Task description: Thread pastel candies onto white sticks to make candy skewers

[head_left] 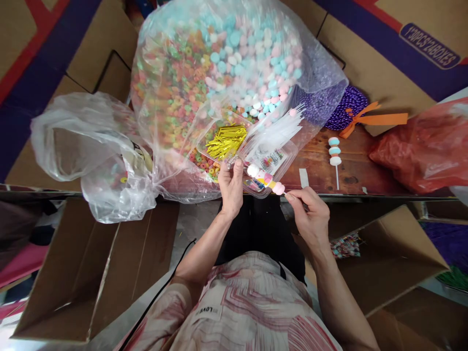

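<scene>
A thin stick threaded with soft-looking white, yellow and pink pieces [268,180] slants between my hands. My right hand [310,209] pinches its lower right end between thumb and fingertips. At the upper left end, my left hand [232,187] is closed, thumb against fingers; what lies between them is too small to make out. Just beyond it, shiny gold twist ties [227,141] fill a clear tray. White plastic sticks [280,129] lie over another clear tray [290,158]. A similar stick with white and blue pieces [334,153] lies on the wooden table to the right.
A big clear bag [146,97] holds colourful rings [171,87] and pastel balls [252,53]. Purple beads [347,107] with an orange ribbon and a red plastic bag [427,146] sit at right. A crumpled clear bag [106,146] overhangs the edge. Cardboard boxes [84,273] stand below.
</scene>
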### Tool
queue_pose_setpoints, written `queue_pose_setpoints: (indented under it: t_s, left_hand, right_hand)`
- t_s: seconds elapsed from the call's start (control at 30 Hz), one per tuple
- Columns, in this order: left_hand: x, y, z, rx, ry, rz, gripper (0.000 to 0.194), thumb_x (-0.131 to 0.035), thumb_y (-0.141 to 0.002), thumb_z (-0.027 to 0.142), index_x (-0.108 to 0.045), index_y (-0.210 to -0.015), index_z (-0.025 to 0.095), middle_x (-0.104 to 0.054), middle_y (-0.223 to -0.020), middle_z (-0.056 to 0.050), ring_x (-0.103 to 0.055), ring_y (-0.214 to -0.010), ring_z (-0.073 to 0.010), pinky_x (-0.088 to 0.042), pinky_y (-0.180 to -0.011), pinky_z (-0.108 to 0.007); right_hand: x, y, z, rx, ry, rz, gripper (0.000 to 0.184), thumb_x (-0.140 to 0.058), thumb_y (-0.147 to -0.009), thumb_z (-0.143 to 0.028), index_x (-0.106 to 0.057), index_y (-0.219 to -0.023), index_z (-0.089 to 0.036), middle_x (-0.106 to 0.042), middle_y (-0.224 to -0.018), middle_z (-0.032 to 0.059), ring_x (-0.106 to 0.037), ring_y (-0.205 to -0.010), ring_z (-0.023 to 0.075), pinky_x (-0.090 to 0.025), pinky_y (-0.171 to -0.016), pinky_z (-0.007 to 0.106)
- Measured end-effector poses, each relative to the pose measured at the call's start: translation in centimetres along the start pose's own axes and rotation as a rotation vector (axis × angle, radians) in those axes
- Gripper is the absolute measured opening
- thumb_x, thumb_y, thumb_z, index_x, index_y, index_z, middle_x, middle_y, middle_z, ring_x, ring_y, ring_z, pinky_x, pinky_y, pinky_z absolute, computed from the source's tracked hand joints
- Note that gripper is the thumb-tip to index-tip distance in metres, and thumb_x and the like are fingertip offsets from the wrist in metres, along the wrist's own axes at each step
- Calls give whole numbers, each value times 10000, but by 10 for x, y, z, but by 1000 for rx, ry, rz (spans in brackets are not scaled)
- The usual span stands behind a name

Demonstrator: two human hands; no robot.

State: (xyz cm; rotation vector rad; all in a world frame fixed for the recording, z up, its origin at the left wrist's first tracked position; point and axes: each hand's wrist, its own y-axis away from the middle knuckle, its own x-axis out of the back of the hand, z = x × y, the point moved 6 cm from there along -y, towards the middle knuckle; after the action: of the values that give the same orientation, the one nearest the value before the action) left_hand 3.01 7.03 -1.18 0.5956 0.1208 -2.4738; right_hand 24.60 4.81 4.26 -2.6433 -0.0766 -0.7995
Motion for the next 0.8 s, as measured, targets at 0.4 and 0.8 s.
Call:
queue_pose_setpoints:
  t_s: [0.4, 0.8]
  left_hand:
    - [-26, 20, -11, 244, 107, -147, 595, -903, -706, 692, -583, -896, 228, -808, -913, -32, -807, -832, -211, -609, -682, -281]
    - [-22, 8, -21, 291, 212, -120, 575, -879, -725, 714, -639, -944, 240, -805, -937, -36, -819, -919, -230, -624, -742, -306]
  right_hand:
    - [-16, 3, -6, -2, -36, -25, 202, -613, -1010, -269, -698, -832, -223, -636, -744, 4, -591, -670, 156, -482, -662, 307]
    - [-27, 16, 13, -520, -363, -75, 275, -694, -898, -435, -730, -768, -195, -583, -628, -13, -499, -555, 113, -385, -493, 230]
